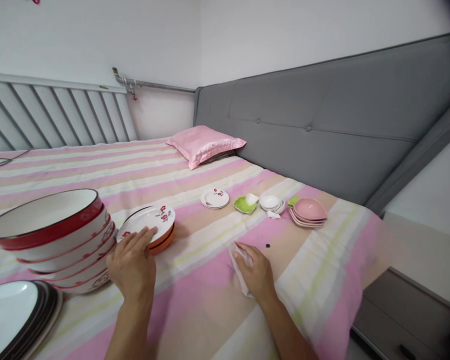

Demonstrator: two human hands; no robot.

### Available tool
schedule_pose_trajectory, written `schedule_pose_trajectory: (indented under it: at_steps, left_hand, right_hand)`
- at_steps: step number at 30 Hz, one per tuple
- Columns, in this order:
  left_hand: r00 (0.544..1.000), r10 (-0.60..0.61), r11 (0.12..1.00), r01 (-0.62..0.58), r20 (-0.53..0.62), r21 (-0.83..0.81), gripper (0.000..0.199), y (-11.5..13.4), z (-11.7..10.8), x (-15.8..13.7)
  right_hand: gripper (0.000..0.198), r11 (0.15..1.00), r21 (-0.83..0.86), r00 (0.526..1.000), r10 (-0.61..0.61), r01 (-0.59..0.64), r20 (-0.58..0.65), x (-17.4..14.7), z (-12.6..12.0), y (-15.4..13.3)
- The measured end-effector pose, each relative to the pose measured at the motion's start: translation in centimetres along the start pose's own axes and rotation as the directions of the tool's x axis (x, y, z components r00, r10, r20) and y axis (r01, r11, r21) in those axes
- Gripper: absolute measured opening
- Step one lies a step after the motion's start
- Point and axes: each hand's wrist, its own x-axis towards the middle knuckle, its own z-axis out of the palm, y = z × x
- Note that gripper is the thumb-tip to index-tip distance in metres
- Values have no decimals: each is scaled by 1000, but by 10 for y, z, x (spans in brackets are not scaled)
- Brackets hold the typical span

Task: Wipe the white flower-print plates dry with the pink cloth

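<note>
My left hand (133, 262) grips the near edge of a white plate (144, 220) with red flowers, its fingers lying on top. Beneath that plate shows an orange bowl (163, 243) with a dark band. My right hand (257, 272) is closed on a crumpled white tissue (240, 272), held low over the striped bedspread (195, 280). To the left of my left hand rises a stack of red-and-white bowls (67, 250). Beyond my hands lies another flowered plate (215, 198).
Along the back sit a green leaf-shaped dish (243, 205), small white dishes (270, 202) and stacked pink dishes (309, 210). Dark-rimmed plates (11, 310) are stacked at lower left. A pink pillow (206, 142) rests by the grey headboard (322, 115). A small black piece (268, 245) lies on the bedspread.
</note>
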Motion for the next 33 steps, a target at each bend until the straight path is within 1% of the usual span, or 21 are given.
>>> schedule_pose_trajectory:
  at_steps: [5,11,16,21,24,28,30,33]
  left_hand:
    - [1000,-19,997,18,-8,-81,36,1,2,0]
    - [999,-1,996,4,41,-86,39,5,0,3]
    - [998,32,999,-30,47,-39,38,2,4,3]
    - [994,49,998,-53,101,34,37,8,4,3]
    - [988,34,995,-48,151,89,39,14,1,4]
    - [974,-30,989,-4,226,148,45,19,-2,2]
    - [970,-55,988,18,236,155,47,19,-1,1]
    - [969,-53,988,15,242,156,46,17,2,-2]
  right_hand:
    - [31,1000,-3,1000,1,-1,2,0,0,0]
    - [31,1000,-10,1000,18,-18,10,0,0,-1]
    - [31,1000,-3,1000,3,-3,-1,0,1,0]
    - [31,1000,-3,1000,5,-5,-6,0,0,-1]
    - [31,1000,-5,1000,0,0,-9,0,0,-1]
    - [31,1000,-5,1000,-26,26,-18,0,1,1]
    - [31,1000,-4,1000,-25,25,-14,0,1,1]
    - [31,1000,-5,1000,-3,3,-3,0,1,1]
